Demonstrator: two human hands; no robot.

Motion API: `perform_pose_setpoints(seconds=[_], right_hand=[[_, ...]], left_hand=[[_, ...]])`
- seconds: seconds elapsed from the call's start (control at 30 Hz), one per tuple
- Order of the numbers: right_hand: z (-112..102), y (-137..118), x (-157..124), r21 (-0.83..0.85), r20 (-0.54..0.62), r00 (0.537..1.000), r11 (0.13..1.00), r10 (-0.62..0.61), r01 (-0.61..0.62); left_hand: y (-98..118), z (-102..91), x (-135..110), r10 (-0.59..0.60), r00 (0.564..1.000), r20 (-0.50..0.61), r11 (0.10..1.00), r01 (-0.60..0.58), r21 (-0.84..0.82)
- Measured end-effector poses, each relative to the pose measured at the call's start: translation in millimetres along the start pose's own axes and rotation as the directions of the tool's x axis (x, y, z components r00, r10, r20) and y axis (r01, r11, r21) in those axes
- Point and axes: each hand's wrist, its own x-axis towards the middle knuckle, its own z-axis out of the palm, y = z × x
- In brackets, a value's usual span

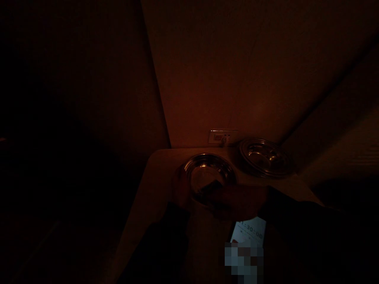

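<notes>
The scene is very dark. A round steel plate (207,167) lies on a small pale table (154,185). My left hand (180,187) rests at the plate's left rim, fingers around its edge as far as I can tell. My right hand (233,201) reaches over the plate's near edge, holding something dark against it; what it is stays unclear. A second, compartmented steel plate (265,157) leans or lies at the back right. Both my sleeves are dark.
A lit phone screen (250,232) showing a time lies on the table near my right arm. A wall socket plate (222,137) sits on the wall behind the plates. Walls close in at the corner; the left side is black.
</notes>
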Motion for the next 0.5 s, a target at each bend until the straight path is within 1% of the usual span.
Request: perform_pose_setpoints(seconds=[0.07, 0.17, 0.2, 0.27, 0.33, 0.37, 0.43, 0.5], right_hand=[[-3, 2, -6, -0.032, 0.057, 0.997, 0.998, 0.049, -0.047], [-1, -1, 0, -0.031, 0.056, 0.997, 0.999, 0.046, -0.044], [2, -3, 4, -0.012, 0.029, 0.999, 0.999, 0.031, -0.030], [9, -8, 15, 0.025, -0.066, 0.998, 1.000, 0.005, -0.004], [16, -13, 23, 0.035, -0.156, 0.988, 0.999, -0.003, 0.008], [18, -14, 25, 0.027, -0.183, 0.983, 1.000, -0.009, 0.014], [20, -14, 24, 0.004, -0.196, 0.980, 1.000, -0.023, 0.024], [19, -10, 17, -0.020, -0.178, 0.983, 0.999, -0.039, 0.036]], left_hand=[[0, 1.3, -1, -0.012, 1.000, 0.020, 1.000, 0.012, -0.005], [2, 3.3, -3, -0.007, 1.000, 0.005, 1.000, 0.007, -0.018], [4, 3.7, -4, -0.004, 1.000, 0.004, 1.000, 0.004, -0.021], [7, 3.6, -4, -0.004, 1.000, 0.003, 1.000, 0.004, -0.001], [9, 2.4, -3, -0.018, 1.000, 0.002, 0.999, 0.018, 0.037], [9, 1.6, -2, -0.030, 1.000, -0.002, 0.998, 0.030, 0.052], [7, 0.0, 0, -0.045, 0.999, 0.000, 0.997, 0.045, 0.060], [3, -1.1, 3, -0.047, 0.999, 0.009, 0.997, 0.046, 0.062]])
